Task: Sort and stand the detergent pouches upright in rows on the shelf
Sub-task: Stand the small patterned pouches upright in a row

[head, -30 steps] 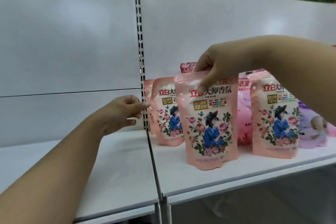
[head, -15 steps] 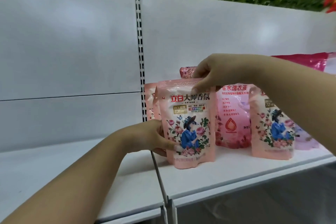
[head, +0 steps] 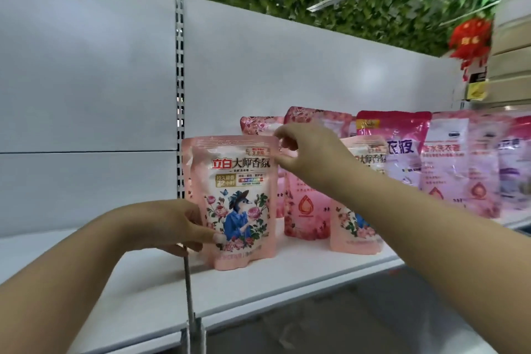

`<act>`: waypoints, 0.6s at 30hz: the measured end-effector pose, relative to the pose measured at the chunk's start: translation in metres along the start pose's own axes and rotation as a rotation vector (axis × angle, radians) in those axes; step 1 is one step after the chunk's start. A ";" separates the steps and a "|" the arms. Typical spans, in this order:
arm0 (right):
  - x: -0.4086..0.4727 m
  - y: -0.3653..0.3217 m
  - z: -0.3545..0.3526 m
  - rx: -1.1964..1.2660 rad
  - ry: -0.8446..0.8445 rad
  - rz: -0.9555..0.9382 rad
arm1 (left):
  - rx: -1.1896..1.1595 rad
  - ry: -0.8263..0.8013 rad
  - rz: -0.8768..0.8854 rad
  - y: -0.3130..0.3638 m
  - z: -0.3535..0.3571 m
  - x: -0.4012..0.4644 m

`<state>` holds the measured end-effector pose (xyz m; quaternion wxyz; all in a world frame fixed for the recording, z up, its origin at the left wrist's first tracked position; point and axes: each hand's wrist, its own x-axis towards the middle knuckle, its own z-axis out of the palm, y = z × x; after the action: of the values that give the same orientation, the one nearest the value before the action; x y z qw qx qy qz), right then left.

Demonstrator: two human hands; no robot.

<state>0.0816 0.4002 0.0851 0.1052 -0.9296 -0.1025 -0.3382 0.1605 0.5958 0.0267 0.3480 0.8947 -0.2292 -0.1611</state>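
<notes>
A peach detergent pouch [head: 238, 181] with a blue figure and roses stands upright at the left end of the white shelf [head: 287, 282]. My left hand [head: 175, 224] grips its lower left edge, thumb on the front. My right hand [head: 313, 152] pinches its top right corner with fingertips. More peach pouches stand close behind it, mostly hidden. A second peach pouch [head: 350, 227] stands to the right, partly behind my right forearm. Between them, further back, a pink pouch with a drop logo [head: 304, 210] stands upright.
Several larger pink pouches [head: 448, 169] and a purple one [head: 514, 175] stand along the right of the shelf. A slotted upright post [head: 179, 95] and a metal bracket [head: 189, 296] divide this bay from the bare left shelf [head: 86, 267]. Rose-patterned pouches [head: 258, 125] stand at the back.
The peach pouch has moved left and back against the row by the post and now stands on the shelf. My left hand took its lower edge; my right slid to the corner.
</notes>
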 end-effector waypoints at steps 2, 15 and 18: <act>-0.012 0.008 -0.006 -0.024 0.026 -0.007 | 0.024 0.110 -0.076 0.006 0.002 -0.010; -0.142 0.156 -0.023 -0.226 -0.325 0.062 | 0.766 0.676 0.005 0.069 0.185 -0.041; -0.169 0.198 -0.008 -0.281 -0.417 0.081 | 0.878 0.654 -0.178 0.064 0.205 -0.036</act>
<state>0.0021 0.1885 -0.0439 -0.0348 -0.9880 -0.0366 -0.1457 0.0193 0.4598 -0.0687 -0.0195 0.9751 -0.0782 0.2068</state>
